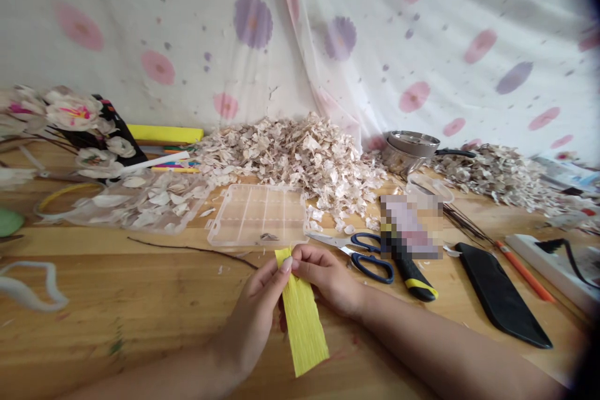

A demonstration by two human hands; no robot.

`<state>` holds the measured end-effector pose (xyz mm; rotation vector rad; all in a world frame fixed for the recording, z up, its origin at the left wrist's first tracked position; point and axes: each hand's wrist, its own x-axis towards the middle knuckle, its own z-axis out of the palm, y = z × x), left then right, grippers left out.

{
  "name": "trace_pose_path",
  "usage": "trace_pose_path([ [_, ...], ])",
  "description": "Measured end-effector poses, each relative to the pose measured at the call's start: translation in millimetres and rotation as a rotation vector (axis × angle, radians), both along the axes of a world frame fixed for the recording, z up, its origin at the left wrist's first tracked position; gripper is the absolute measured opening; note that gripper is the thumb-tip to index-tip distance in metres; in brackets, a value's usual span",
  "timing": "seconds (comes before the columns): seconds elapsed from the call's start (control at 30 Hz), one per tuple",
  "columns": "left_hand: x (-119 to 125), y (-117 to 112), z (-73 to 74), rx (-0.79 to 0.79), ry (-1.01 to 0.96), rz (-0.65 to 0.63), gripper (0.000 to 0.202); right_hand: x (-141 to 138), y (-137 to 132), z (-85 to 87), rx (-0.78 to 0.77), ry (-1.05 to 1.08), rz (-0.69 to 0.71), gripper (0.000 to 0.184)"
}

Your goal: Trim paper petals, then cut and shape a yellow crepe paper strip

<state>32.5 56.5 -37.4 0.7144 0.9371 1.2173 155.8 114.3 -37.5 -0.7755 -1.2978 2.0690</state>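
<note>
A strip of yellow crepe paper (304,325) hangs between my hands near the front of the table, its long end drooping towards me. My left hand (255,309) pinches the upper part between thumb and fingers. From the other side, my right hand (330,278) grips the same top end, and the two thumbs meet there. A thin dark twig (187,247) runs leftward from behind my left fingers; whether they touch it is hidden. Just beyond my right hand lie scissors (370,256) with blue handles, their blades partly opened.
Beyond the hands sit a clear divided plastic box (260,215) and a large heap of pale dried petals (300,156). A black-handled tool (415,278), a black tray-like object (504,294) and a power strip (548,262) are at right. Artificial flowers (75,112) stand at left.
</note>
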Motion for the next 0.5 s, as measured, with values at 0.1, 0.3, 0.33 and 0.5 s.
trace_pose_path([
  [0.1, 0.2, -0.4, -0.5, 0.013, 0.006, -0.014, 0.026, 0.2, -0.7, -0.3, -0.015, 0.020, 0.014, 0.031],
  [0.3, 1.3, -1.6, -1.3, -0.006, 0.011, -0.026, 0.029, -0.8, -0.9, -2.4, -0.035, 0.066, 0.014, 0.029],
  [0.33, 1.3, -1.7, -1.2, -0.004, 0.013, -0.029, 0.029, -0.8, -0.8, -2.8, -0.036, 0.069, 0.015, 0.029],
  [0.5, 0.5, -1.3, -0.4, -0.006, 0.019, -0.032, 0.030, 0.0, 0.4, -4.6, -0.027, 0.066, 0.030, 0.030],
])
